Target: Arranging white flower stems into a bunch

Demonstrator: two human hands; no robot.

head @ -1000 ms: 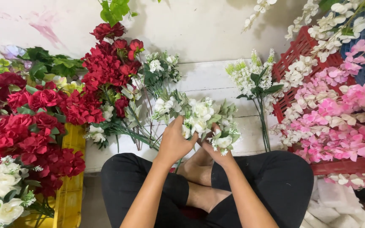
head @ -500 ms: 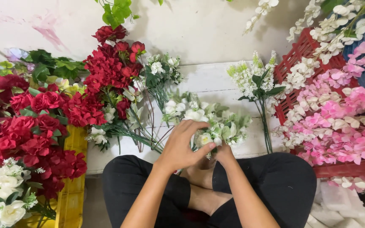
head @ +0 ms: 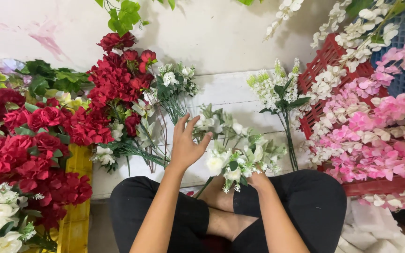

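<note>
Nearest the camera, the person sat cross-legged in black trousers, bare feet tucked in between the knees. Just above the lap the right hand was closed round the stems of a white flower bunch, though the blooms hid most of that hand. The bunch's long axis ran from the stems at the lap up and away to the left, its heads fanning out toward the wall. The left hand stood just left of the bunch, fingers loosely spread and holding nothing, its fingertips touching the upper blooms; it was the nearer hand to the flower heads. Further out, red flowers lay to the left over a yellow crate, and pink flowers filled a red crate to the right. Behind them stood the pale wall.
</note>
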